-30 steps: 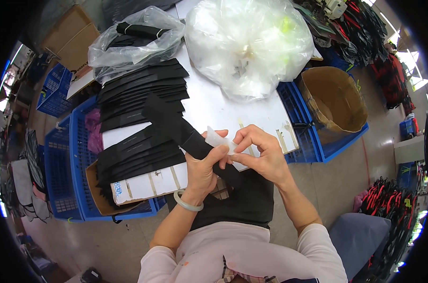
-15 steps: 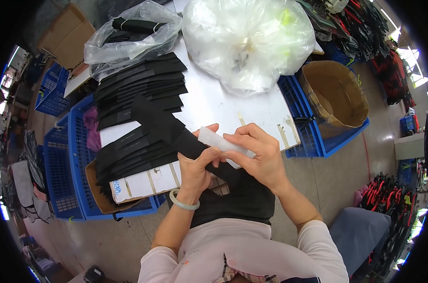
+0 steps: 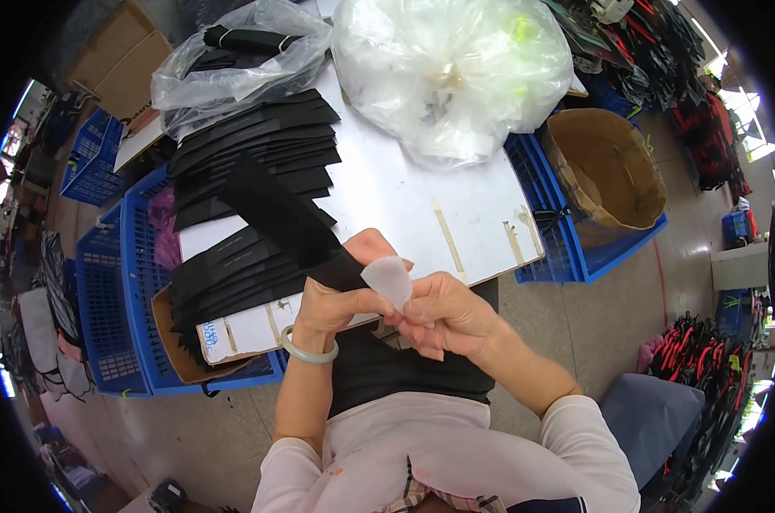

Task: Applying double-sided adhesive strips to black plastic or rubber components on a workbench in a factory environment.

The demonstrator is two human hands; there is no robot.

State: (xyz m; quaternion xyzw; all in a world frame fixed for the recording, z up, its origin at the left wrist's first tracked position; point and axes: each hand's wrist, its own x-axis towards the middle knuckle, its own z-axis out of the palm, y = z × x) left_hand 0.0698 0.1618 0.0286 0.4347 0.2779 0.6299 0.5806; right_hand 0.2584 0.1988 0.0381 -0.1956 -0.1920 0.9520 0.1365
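My left hand [image 3: 336,303], with a pale bangle [image 3: 309,348] on its wrist, is closed on the near end of a long black fabric strip [image 3: 278,215]. The strip slants up and left over the table. A thin white piece [image 3: 389,279], soft-looking like foam or padding, stands curled between my two hands at the strip's near end. Its lower edge is pinched by my right hand [image 3: 452,315]. The left thumb reaches close to that edge. Fingers hide much of where the white piece meets the strip.
Black strips lie in overlapping rows [image 3: 251,154] on the white table [image 3: 396,201]. Clear plastic bags, one with dark pieces [image 3: 242,64] and one with white pieces [image 3: 452,77], sit at its far side. Blue crates [image 3: 114,325] flank it; a cardboard box [image 3: 605,171] stands right.
The white piece has turned from lying slanted to standing curled up. My right hand has moved left and down, closer to the left. The strip's near end has shifted left.
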